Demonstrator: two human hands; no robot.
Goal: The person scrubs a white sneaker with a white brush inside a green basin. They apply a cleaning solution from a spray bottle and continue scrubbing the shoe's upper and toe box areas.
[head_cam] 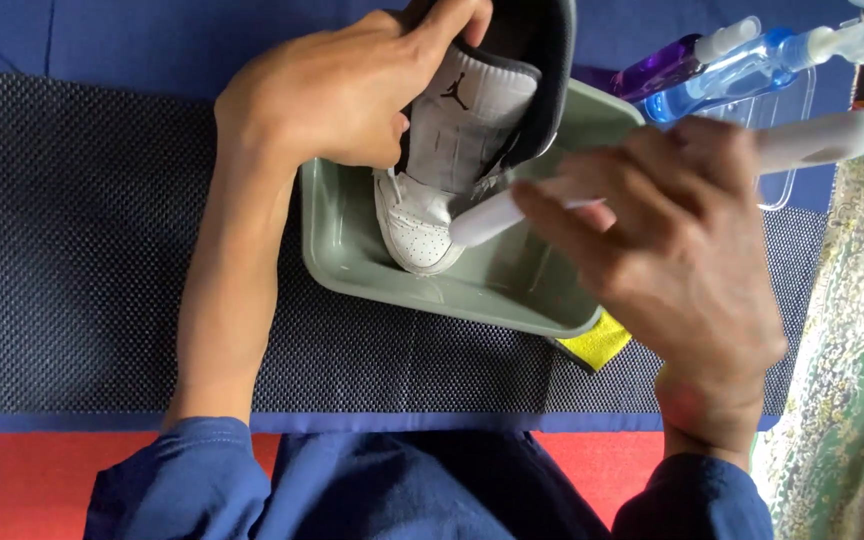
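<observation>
- Plainly, the left hand (327, 100) sits at about eleven o'clock in the view, its fingers curled tight around the collar of a high-top sneaker (457, 150), holding it toe-down.
- That sneaker, white at the toe with a grey tongue and a dark collar, stands nearly upright inside a grey-green tray (352, 255); its toe touches the tray floor, where a thin film of liquid seems to lie.
- Just past centre, a white-handled brush (802, 145) runs from two o'clock down toward the shoe's side; its head end meets the sneaker near the toe box, though the bristles are hidden.
- At four o'clock the right hand (677, 260) is wrapped around that handle, fingers closed on it.
- Judging from this, the scrubbing step is in hand; the next stroke calls for a firm left-hand hold while the brush works along the side panel.
- Beyond, at one o'clock, lie spray bottles (727, 65) in a clear container; a yellow cloth (597, 343) peeks from under the tray at five o'clock, on a dark mat (72, 250).
</observation>
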